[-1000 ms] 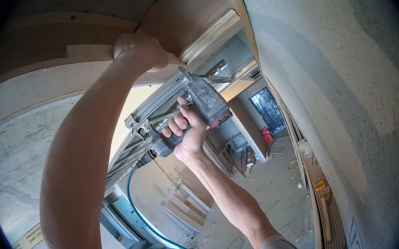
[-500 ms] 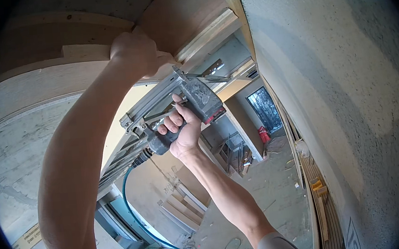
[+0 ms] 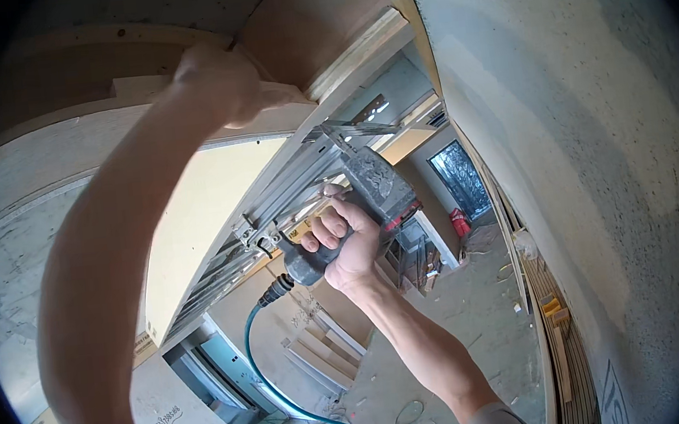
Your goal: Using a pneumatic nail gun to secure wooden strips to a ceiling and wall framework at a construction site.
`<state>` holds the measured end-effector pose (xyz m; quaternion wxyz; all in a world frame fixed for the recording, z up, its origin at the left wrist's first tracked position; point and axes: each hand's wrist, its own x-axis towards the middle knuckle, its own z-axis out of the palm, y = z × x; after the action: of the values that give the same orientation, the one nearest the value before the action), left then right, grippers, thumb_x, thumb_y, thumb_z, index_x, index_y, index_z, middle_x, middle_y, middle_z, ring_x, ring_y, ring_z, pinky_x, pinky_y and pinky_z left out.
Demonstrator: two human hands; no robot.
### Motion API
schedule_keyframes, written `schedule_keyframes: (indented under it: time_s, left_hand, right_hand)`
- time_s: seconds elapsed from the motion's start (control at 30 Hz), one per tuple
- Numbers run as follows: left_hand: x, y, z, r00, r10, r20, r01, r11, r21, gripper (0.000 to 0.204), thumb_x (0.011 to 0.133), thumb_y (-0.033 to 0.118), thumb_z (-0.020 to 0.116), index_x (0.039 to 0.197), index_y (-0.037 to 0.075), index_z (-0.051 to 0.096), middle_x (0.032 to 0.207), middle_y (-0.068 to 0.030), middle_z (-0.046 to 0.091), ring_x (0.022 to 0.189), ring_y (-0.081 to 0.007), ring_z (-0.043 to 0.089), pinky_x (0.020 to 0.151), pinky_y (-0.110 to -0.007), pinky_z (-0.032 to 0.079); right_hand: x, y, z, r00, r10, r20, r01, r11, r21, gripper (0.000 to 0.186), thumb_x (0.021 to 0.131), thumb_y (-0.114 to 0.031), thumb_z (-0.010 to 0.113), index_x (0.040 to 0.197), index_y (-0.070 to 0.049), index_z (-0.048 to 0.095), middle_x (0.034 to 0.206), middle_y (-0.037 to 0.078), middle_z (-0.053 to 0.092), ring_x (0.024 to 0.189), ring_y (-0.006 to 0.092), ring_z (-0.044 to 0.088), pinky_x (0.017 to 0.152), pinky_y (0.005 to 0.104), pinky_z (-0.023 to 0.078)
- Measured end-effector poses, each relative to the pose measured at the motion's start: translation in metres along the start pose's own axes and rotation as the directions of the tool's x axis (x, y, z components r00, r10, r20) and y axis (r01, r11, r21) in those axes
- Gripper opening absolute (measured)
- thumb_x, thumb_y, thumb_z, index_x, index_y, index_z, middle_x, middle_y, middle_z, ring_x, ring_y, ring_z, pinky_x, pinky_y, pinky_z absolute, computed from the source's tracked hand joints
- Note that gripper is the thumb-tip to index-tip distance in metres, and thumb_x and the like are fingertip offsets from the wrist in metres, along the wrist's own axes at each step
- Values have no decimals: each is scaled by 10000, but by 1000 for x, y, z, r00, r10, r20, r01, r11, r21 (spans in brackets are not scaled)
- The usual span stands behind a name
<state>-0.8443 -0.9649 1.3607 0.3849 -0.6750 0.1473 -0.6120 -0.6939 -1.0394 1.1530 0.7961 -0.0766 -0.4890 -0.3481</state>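
Raised at the upper left, my left hand (image 3: 221,86) is closed over the edge of a wooden board (image 3: 46,140) beneath the ceiling frame. Its fingertips are hidden behind the wood and the hand. A short wood block (image 3: 138,86) lies against the board, just left of that hand. My right hand (image 3: 346,240) is wrapped round the handle of a dark grey nail gun (image 3: 381,182), with the thumb and fingers showing. The tool's nose points up, below and apart from the board. From its handle end hangs a teal air hose (image 3: 258,367).
A rough plastered wall (image 3: 569,133) rises close on the right. Timber strips (image 3: 562,362) run along its foot. Below, boards (image 3: 328,352) lean against a wall, and hose loops lie on the concrete floor (image 3: 460,356). Red bags (image 3: 460,222) stand by the far window (image 3: 459,180).
My right hand has moved the nail gun right and down, away from the board. My left hand has shifted slightly left and up in the view, still at the board.
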Motion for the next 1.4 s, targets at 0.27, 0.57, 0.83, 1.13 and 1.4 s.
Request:
schedule_keyframes:
  time_s: [0.27,0.57,0.83,1.13,1.4]
  left_hand:
    - [-67,-70,33,899,59,-433,-110,990,-92,551,998,532,479,775,79,702,666,-106,664,698,-242,708,770,-414,569]
    - [-61,-53,24,869,98,-484,-97,995,27,447,1032,391,487,783,78,687,692,-124,666,674,-214,696,742,-400,576]
    - [-46,-53,36,861,5,-509,-37,998,-51,435,1058,309,423,820,80,705,711,-125,672,628,-209,666,735,-398,573]
    - [-46,-61,-16,985,-160,-63,138,954,-265,391,1041,311,466,957,51,746,837,-140,716,685,-212,661,790,-406,535]
    - [-30,-56,-12,983,-178,-48,143,899,-415,316,1008,291,553,1031,42,747,828,-158,715,682,-204,652,774,-379,519]
  right_hand:
    - [-2,-3,4,998,-52,29,52,999,-6,178,966,-193,506,1117,-144,586,593,-81,305,488,82,294,561,312,353]
    - [5,-2,10,1000,-19,21,18,1000,20,180,935,-198,579,1099,-126,592,612,-61,325,494,95,321,539,328,375]
    - [10,-6,10,997,-13,70,15,1000,-26,149,954,-178,533,1086,-125,577,589,-69,318,484,93,305,541,321,359]
    - [6,-4,3,1000,4,29,-3,1000,-31,88,950,-180,524,1013,-126,550,583,-66,313,475,95,306,529,323,362]
    - [5,2,1,999,28,26,-28,1000,8,182,931,-178,585,1097,-107,611,585,-56,335,476,90,329,514,310,382]
